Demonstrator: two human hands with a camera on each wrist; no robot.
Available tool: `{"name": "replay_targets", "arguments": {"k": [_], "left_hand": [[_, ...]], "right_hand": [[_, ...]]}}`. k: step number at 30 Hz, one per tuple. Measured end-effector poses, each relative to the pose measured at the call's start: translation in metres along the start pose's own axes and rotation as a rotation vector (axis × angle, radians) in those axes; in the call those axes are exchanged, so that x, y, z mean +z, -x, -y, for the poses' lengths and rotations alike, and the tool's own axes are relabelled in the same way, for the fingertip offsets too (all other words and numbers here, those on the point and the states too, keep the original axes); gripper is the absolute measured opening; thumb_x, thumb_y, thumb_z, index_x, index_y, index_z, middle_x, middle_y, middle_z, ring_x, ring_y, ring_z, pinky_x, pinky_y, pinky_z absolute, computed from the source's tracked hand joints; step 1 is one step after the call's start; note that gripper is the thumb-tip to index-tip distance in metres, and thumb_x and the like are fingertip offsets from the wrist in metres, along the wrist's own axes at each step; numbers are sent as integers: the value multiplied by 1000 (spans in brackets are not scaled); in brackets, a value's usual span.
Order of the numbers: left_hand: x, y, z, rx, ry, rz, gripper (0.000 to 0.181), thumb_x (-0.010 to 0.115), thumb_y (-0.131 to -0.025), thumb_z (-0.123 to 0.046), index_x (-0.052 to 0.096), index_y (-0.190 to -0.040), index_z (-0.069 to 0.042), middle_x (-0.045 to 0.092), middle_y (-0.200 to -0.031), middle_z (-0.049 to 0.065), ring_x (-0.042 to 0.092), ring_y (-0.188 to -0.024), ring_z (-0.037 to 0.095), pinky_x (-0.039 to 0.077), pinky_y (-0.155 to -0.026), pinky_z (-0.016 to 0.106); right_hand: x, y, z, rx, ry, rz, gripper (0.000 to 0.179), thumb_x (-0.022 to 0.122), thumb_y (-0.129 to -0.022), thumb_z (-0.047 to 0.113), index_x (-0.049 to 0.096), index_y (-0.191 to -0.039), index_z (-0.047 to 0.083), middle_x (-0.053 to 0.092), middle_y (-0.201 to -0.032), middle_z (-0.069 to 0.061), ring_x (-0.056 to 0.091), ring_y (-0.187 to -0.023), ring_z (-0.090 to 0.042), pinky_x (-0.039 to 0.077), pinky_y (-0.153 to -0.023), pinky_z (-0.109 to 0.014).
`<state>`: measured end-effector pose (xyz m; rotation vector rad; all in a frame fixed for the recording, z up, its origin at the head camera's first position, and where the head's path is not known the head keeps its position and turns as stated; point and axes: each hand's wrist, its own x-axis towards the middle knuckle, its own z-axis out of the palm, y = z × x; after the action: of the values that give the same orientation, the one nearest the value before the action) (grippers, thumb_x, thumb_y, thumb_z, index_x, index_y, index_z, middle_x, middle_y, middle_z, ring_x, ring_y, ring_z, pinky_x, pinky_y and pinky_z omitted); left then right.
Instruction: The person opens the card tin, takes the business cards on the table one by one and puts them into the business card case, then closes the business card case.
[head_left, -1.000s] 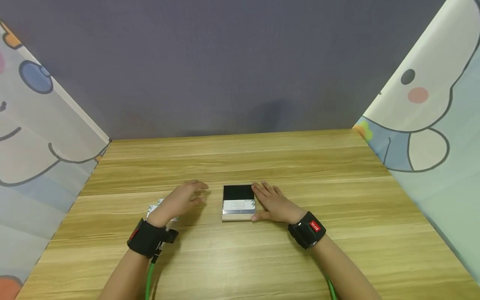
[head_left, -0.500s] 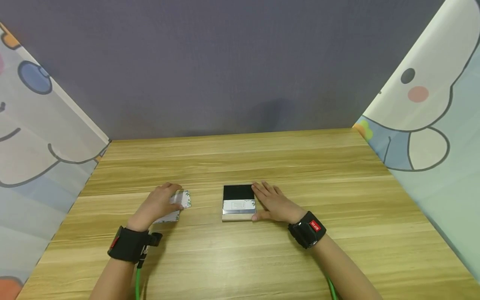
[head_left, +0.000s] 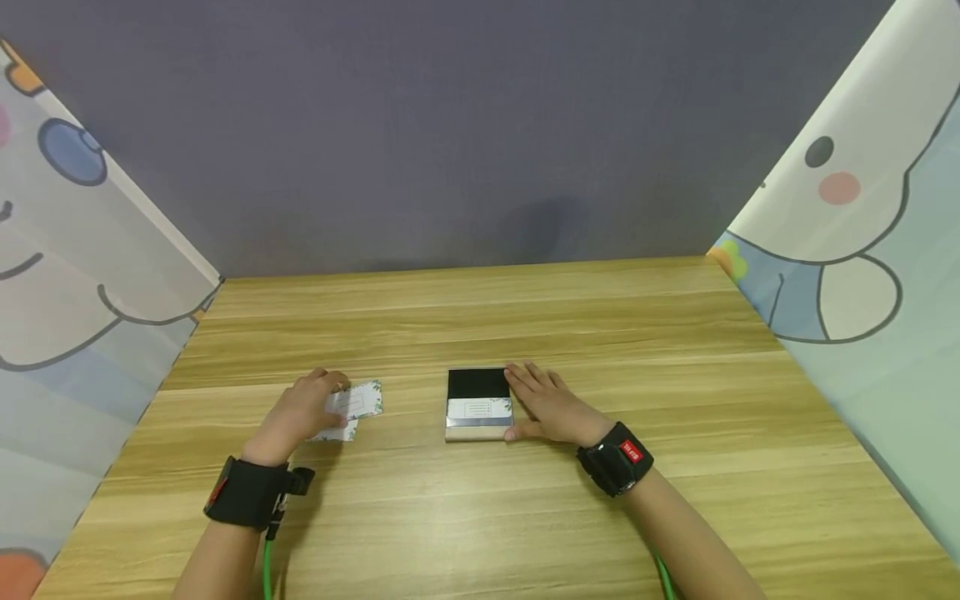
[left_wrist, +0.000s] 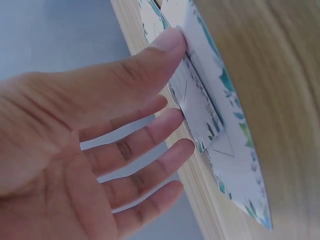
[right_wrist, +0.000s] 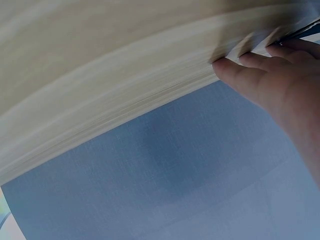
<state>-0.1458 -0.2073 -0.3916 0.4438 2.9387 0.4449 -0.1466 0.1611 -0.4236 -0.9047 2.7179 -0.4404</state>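
Two white business cards with green leaf borders lie overlapping on the table, the upper card [head_left: 362, 398] partly over the lower card [head_left: 341, 432]. My left hand [head_left: 296, 417] is over their left ends. In the left wrist view the thumb touches or nearly touches a card, and the other fingers [left_wrist: 150, 162] are spread along the far side, not closed round it. A card case [head_left: 477, 383], black inside with a silver front edge, lies flat at the middle, holding a white card [head_left: 480, 408]. My right hand [head_left: 555, 412] lies flat, fingertips and thumb against the case's right side.
The wooden table [head_left: 480, 517] meets a dark grey panel [head_left: 465, 150] at the back. Cartoon-printed panels stand on the left [head_left: 82, 250] and right [head_left: 847, 250]. Green cables run from the black wristbands [head_left: 247, 492].
My left hand has moved left and down from beside the case to the loose cards, uncovering their right ends. The right hand and the case have stayed put.
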Motion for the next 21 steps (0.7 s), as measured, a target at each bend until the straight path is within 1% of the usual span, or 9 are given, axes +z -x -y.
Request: {"name": "replay_targets", "arguments": {"k": [4,9,15,21], "left_hand": [[-1,-1,0,-6,-1,5,49,77,-69,-8,58,-113,4,58,-102,21,56,-89,37,47,-75,47],[-1,-1,0,-14,-8,16,50,77,-70,-11,57,-113,5,57,-103,21,55,-91,38,47,-75,48],[-2,-1,-1,1,-19,3,50,78,-68,-12,58,-111,5,58,-101,20,56,-89,37,47,-73,49],[-2,-2,0,-18,-32,-5,52,80,-67,-15,58,-111,3,55,-102,22,54,-91,40,45,-74,51]], "right_hand": [[0,0,0,-2,-7,-3,94,58,-80,54,18,-145,0,14,-153,-14,8,-140,-38,14,-109,-59],[-1,0,1,1,-12,1,94,57,-79,55,17,-145,1,13,-153,-14,7,-140,-38,15,-109,-59],[-1,1,1,-2,-9,0,93,57,-80,54,18,-145,0,14,-152,-15,8,-139,-39,16,-108,-59],[-1,0,0,-9,-4,-5,93,57,-80,54,18,-144,-1,14,-152,-15,9,-139,-39,16,-108,-59]]}}
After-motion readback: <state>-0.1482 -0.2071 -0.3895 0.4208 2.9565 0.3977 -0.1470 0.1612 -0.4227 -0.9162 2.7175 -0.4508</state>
